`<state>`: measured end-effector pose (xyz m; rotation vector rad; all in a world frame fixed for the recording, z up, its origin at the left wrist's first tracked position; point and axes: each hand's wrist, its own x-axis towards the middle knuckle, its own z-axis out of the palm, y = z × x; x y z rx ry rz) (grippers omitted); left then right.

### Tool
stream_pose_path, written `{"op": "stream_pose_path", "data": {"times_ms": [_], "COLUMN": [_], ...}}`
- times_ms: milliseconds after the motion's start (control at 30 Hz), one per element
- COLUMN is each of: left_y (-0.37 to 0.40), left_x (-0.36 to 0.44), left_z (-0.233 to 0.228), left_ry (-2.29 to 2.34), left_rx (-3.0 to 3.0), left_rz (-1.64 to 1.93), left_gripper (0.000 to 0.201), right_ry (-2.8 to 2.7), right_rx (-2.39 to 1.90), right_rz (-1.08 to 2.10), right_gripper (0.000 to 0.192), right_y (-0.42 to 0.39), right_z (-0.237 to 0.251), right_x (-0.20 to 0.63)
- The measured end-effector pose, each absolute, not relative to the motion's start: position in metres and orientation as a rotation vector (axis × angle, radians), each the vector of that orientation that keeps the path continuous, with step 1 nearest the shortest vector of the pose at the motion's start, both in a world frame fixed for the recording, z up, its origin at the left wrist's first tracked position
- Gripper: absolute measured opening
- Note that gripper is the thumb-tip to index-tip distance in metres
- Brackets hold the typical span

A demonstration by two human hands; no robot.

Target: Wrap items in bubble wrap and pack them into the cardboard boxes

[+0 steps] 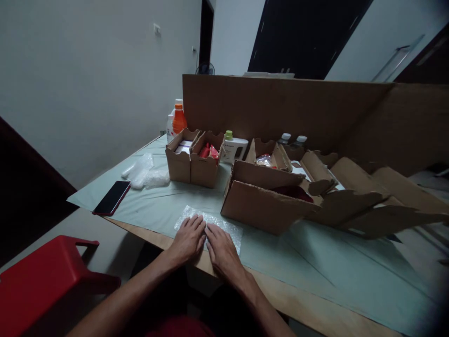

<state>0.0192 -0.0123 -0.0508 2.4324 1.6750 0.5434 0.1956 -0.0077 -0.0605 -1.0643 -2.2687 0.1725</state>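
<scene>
A flat piece of bubble wrap [233,231] lies at the front edge of the cloth-covered table. My left hand [188,236] rests palm down on its left part, the fingers stretched out over it. Beside it my right hand [221,245] also lies flat on the sheet, fingers extended and the two hands nearly touching. Neither hand grips anything. What lies under the palms is hidden.
Crumpled bubble wrap [145,174] and a phone [112,197] lie to the left. Behind stand cardboard boxes [203,171], a white jug [234,149] and an orange bottle [179,119]. A larger cardboard box [257,203] is close on the right. A red stool [45,276] stands left of the table.
</scene>
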Motion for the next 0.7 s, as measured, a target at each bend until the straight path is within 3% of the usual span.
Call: {"op": "stream_pose_path", "data": {"times_ms": [167, 300, 533, 700], "left_y": [-0.015, -0.001, 0.058, 0.065], "left_x": [-0.011, -0.023, -0.018, -0.021], "left_z": [-0.055, -0.05, -0.026, -0.024], "left_ry": [1.555, 1.528, 1.628, 1.645], "left_rx": [2.397, 2.366, 2.45, 2.437], "left_rz": [0.52, 0.612, 0.287, 0.25], "left_gripper": [0.049, 0.035, 0.044, 0.02], "right_ry": [-2.35, -2.191, -2.174, -2.155], "right_rx": [-1.144, -1.464, -1.428, -1.435], "right_rz": [-0.022, -0.013, 0.034, 0.105], "right_gripper": [0.041, 0.028, 0.032, 0.024], "right_y": [-0.027, -0.029, 0.021, 0.03], "right_z": [-0.077, -0.058, -0.047, -0.052], "right_x": [0.28, 0.327, 0.272, 0.259]}}
